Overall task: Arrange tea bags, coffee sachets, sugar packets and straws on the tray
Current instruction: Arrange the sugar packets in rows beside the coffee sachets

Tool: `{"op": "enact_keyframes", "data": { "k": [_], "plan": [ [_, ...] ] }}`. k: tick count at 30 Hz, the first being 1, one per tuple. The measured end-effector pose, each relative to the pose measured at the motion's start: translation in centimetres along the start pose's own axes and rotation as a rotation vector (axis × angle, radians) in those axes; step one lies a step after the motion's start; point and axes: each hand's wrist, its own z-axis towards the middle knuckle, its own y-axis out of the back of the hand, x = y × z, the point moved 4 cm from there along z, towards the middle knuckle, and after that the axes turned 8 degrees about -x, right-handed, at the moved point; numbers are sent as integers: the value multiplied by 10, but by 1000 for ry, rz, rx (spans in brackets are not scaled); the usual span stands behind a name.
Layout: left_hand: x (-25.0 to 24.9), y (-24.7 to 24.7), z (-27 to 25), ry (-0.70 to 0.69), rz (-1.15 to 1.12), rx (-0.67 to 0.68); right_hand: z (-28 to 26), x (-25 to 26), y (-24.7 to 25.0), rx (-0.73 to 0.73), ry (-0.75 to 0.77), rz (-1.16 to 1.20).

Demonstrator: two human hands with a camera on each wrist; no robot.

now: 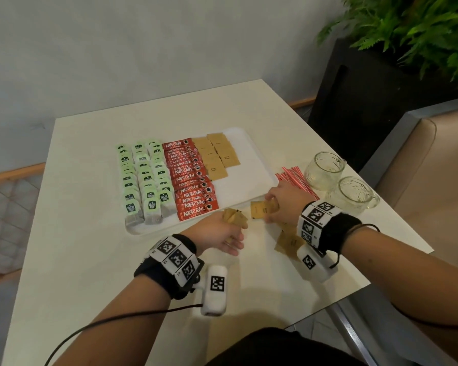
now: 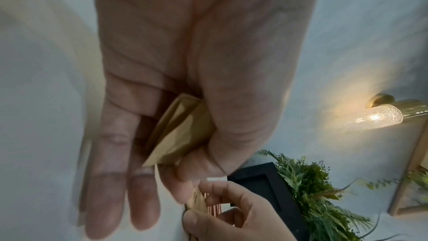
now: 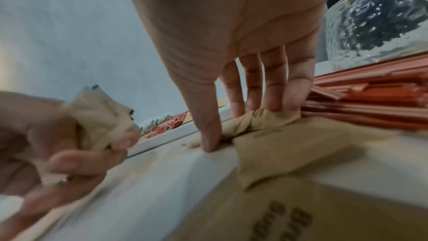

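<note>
Left hand (image 1: pixel 217 231) grips several brown sugar packets (image 1: pixel 234 217); right hand (image 1: pixel 283 204) pinches another packet (image 1: pixel 259 210) (beside the tray (image 1: pixel 249 186)).

Left arm: reaches forward over the near part of the table (image 1: pixel 90 196), wrist band on.
Left hand (image 1: pixel 217 231): palm up, thumb pinning a small bunch of brown sugar packets (image 1: pixel 234 217); other fingers (image 2: pixel 115 171) nearly straight.
Right arm: comes in from the table's right edge.
Right hand (image 1: pixel 280 204): palm down, fingertips (image 3: pixel 294 96) and thumb pinching one sugar packet (image 1: pixel 261 210) near the tray's front edge.
</note>
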Motion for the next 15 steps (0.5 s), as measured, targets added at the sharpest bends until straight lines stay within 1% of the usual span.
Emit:
{"op": "enact_keyframes", "data": {
  "k": [3, 6, 9, 12, 15],
  "plan": [
    [0, 1, -1, -2, -3, 28, 1, -3, -2, 0, -12, 74],
    [0, 0, -1, -7, 45, 41, 2, -7, -1, -2, -13, 116],
    [-5, 4, 2, -52, 83, -29, 4, -7, -1, -12, 76, 89],
    [-15, 11, 1, -137, 161, -87, 3, -4, -2, 23, 151, 219],
    [-25, 19, 0, -231, 283, -163, 2, 1, 4, 12, 185, 242]
  ]
}}
